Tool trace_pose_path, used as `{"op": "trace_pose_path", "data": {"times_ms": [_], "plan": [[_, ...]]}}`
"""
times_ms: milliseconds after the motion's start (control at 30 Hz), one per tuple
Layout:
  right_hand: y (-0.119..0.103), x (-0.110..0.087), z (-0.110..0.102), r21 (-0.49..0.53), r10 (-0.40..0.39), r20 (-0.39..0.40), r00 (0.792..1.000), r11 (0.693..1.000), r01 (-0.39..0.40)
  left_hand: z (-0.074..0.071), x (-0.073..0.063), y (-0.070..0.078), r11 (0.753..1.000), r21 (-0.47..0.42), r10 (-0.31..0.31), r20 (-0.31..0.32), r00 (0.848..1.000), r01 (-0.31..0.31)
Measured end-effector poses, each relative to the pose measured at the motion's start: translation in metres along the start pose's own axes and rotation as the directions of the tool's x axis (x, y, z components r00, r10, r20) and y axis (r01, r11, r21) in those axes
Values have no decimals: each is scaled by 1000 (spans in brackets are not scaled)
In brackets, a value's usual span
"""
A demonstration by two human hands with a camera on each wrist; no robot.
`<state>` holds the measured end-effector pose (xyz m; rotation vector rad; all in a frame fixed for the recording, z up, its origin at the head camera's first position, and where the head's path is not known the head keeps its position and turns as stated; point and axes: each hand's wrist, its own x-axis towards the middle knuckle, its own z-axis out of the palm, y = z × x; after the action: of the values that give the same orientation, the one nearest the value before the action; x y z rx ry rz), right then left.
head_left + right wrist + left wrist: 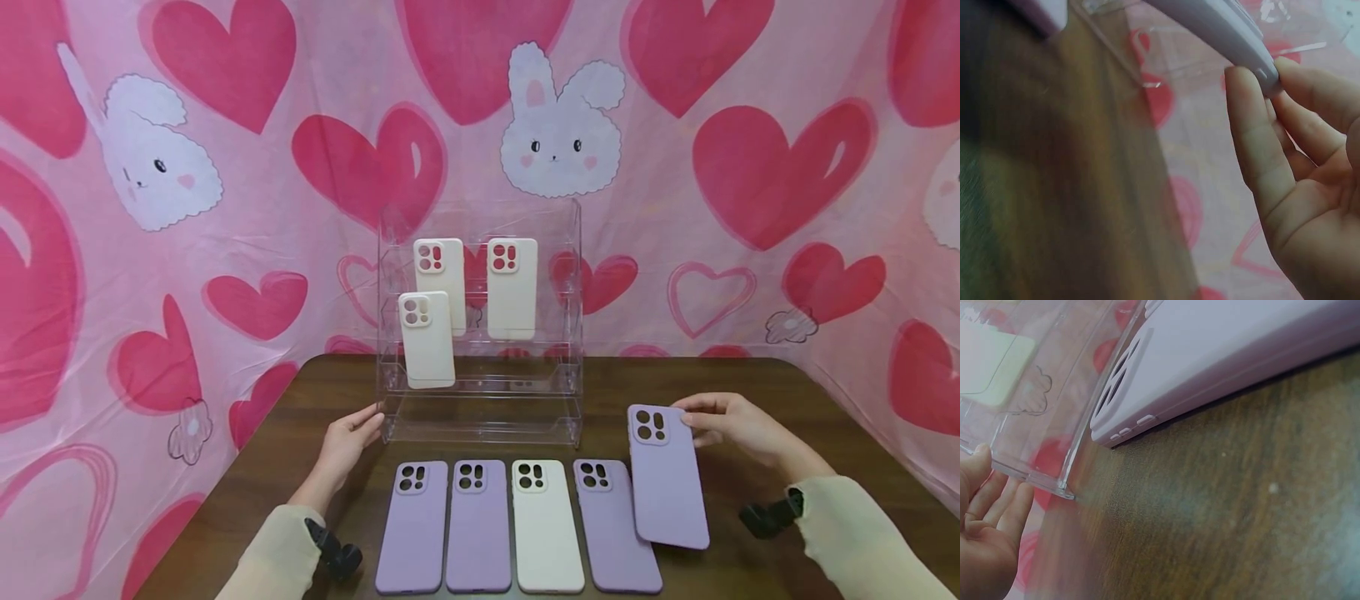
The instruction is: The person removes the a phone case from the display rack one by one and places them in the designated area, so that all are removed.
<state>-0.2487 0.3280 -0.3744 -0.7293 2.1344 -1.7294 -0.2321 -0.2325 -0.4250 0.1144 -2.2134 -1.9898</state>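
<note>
My right hand (738, 425) pinches a purple phone case (667, 479) by its upper right edge. The case tilts above the table and overlaps another purple case (618, 533); in the right wrist view, thumb and fingertips meet at the corner of the held case (1229, 37). My left hand (348, 446) holds the lower left side edge of a clear tiered display stand (480, 429), its thumb and fingers about the edge in the left wrist view. Three cream phone cases lean in the stand: two higher up (512, 292) and one lower at left (429, 342).
In front of the stand, a row on the brown wooden table (300, 450) also has two purple cases (411, 533) (478, 533) and a cream case (549, 533). Behind hangs a pink cloth (465, 150) with hearts and rabbits. Black wrist cameras (337, 554) (768, 517) sit at both sleeves.
</note>
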Motion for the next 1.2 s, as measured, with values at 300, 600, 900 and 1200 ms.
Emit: {"op": "trace_pose_path", "data": {"times_ms": [300, 600, 900, 1200], "plan": [[26, -7, -6, 90, 61, 148, 987, 993, -75, 1, 0, 0, 1000, -1, -1, -2, 1000, 1], [42, -11, -6, 40, 138, 164, 977, 988, -146, 0, 0, 1, 1000, 3, -3, 3, 1000, 3], [44, -12, 1, -90, 243, 101, 965, 968, -234, 0, 0, 1, 1000, 16, -7, 5, 1000, 7], [45, -8, 5, -180, 241, 63, 968, 957, -227, 0, 1, 0, 1000, 13, -2, 2, 1000, 2]]}}
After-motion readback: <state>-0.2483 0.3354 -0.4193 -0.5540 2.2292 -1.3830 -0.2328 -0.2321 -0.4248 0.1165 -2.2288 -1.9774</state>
